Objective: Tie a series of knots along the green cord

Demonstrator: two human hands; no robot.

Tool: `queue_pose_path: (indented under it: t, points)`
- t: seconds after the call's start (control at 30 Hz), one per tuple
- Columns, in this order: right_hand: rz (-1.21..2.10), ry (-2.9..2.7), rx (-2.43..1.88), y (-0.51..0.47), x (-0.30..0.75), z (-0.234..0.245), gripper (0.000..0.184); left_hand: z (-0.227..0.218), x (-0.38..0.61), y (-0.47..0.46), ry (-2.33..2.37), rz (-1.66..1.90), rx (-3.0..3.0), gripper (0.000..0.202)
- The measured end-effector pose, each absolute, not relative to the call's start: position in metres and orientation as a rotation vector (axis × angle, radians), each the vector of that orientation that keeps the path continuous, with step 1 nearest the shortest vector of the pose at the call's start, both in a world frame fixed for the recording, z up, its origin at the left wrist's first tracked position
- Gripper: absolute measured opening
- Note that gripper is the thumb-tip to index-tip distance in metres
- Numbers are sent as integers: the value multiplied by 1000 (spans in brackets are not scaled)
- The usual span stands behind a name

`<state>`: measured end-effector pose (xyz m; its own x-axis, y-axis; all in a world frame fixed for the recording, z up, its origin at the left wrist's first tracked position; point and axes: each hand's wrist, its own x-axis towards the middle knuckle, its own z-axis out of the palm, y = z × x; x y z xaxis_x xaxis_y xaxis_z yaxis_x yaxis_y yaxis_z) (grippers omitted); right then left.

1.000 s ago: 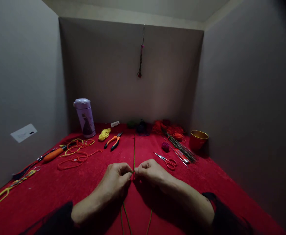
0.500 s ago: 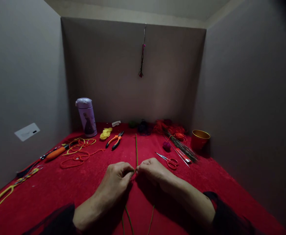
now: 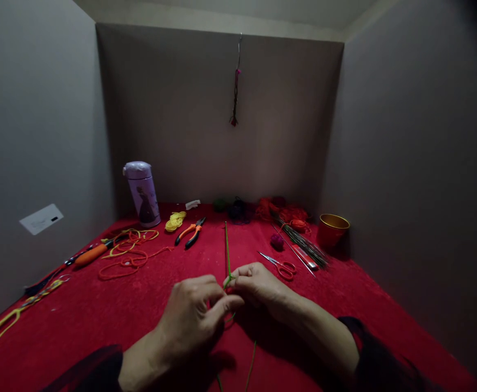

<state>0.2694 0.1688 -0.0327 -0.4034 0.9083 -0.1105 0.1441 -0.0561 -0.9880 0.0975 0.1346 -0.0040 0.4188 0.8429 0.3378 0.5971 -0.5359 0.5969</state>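
Over the red cloth (image 3: 344,305) my two hands meet at the middle near edge. My right hand (image 3: 258,284) pinches a thin green wire stem (image 3: 226,245) that runs straight away from me toward the back wall. My left hand (image 3: 193,313) is closed with its fingers curled round the same green wire, just below and left of the right-hand pinch. A short loop of green wire shows between the two hands, and loose green ends (image 3: 250,370) trail toward me under my wrists.
Red-handled scissors (image 3: 281,265) lie right of my hands, with a bundle of dark wires (image 3: 306,246) and a gold-rimmed red cup (image 3: 331,231) beyond. Orange pliers (image 3: 190,233), yellow cord (image 3: 175,221), orange cord (image 3: 128,260) and a lilac flask (image 3: 142,194) sit left.
My left hand has slid toward me and rightward, wrapping over the wire, and a small green loop now shows between the hands. The right hand has kept its pinch.
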Motion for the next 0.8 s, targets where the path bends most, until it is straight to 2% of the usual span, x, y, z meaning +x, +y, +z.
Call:
queue_pose_path:
  t: [0.1,0.27,0.4,0.57,0.8]
  points:
    - [1545,-1541,-1143,167,269,-31,16,2,102,145,1294,1045,1907,20]
    - [1591,-1518,-1117,162,267,-23,14,0,111,163,1088,615,1406,22]
    - [1588,-1543,-1083,162,267,-23,14,-4,114,168,1061,488,1437,21]
    - [1498,-1512,-1214,164,268,-27,15,-7,112,169,1157,645,1550,18]
    - [1386,-1559,-1321,165,267,-28,14,-15,107,170,1182,719,1711,27]
